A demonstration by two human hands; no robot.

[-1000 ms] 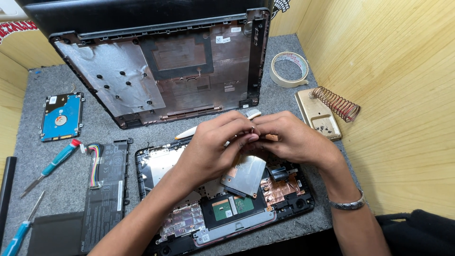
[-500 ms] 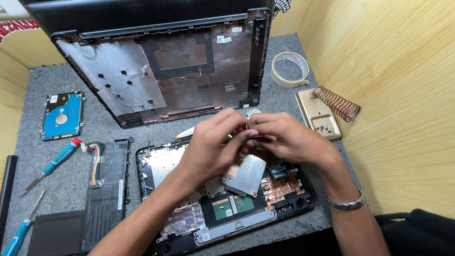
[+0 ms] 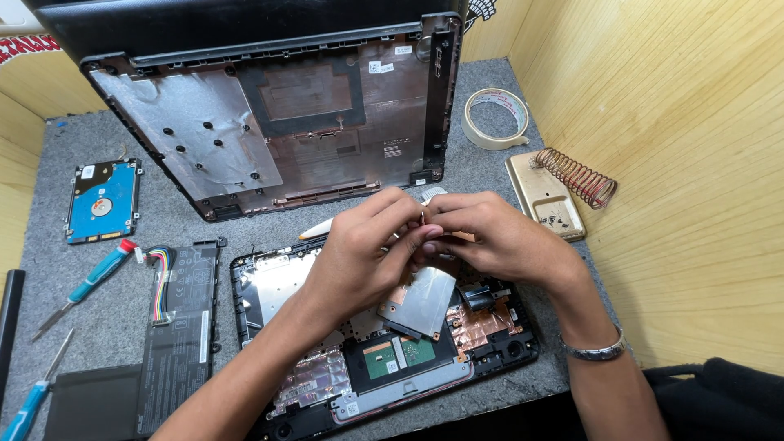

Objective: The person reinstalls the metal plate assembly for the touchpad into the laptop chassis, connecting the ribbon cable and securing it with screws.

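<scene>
we pinch a small part (image 3: 422, 219) with both hands, left hand (image 3: 359, 257) and right hand (image 3: 498, 241), holding steady above the open laptop base (image 3: 269, 282).

Blue hard drive (image 3: 102, 201), copper-coloured coil (image 3: 576, 176), grey mat (image 3: 163, 233), black battery (image 3: 181, 327)

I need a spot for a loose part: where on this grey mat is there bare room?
Bare mat lies between the hard drive and the upturned bottom cover, and between the tape roll and the right hand. A patch also sits between the blue screwdriver and the battery. Around the open laptop base and both hands it is crowded.
</scene>
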